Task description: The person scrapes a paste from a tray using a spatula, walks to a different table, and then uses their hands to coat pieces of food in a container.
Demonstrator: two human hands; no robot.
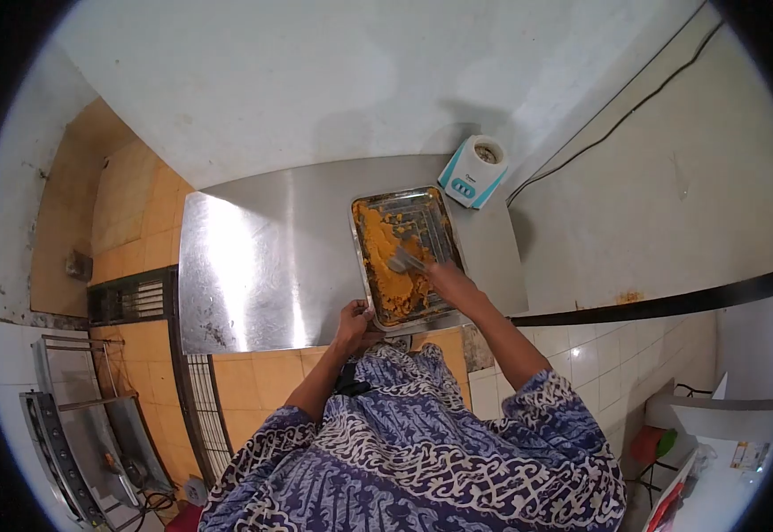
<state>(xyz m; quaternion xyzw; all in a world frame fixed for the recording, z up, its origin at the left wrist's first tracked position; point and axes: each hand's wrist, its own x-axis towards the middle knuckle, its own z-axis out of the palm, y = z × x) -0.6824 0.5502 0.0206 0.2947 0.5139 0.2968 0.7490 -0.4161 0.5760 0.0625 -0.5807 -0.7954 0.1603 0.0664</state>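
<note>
Two hands (354, 323), one tray (442, 232), one utensil (402, 261), one blender base (472, 176)

You seem to be in a kitchen; before you, a steel table (316, 266) bears a blender base (468, 180) and a metal tray (441, 223) of orange mash (378, 244).

Both arms reach forward, elbows bent. Left hand (355, 323) closer in, fingers curled; right hand (448, 283) further out, closed, slightly blurred.

A rectangular metal tray (440, 232) lies flat on the steel table (267, 257), orange mash (381, 253) thickest along its left side, patchier at right. A grey utensil (401, 262) (its head is blurred) slants into the mash.
</note>
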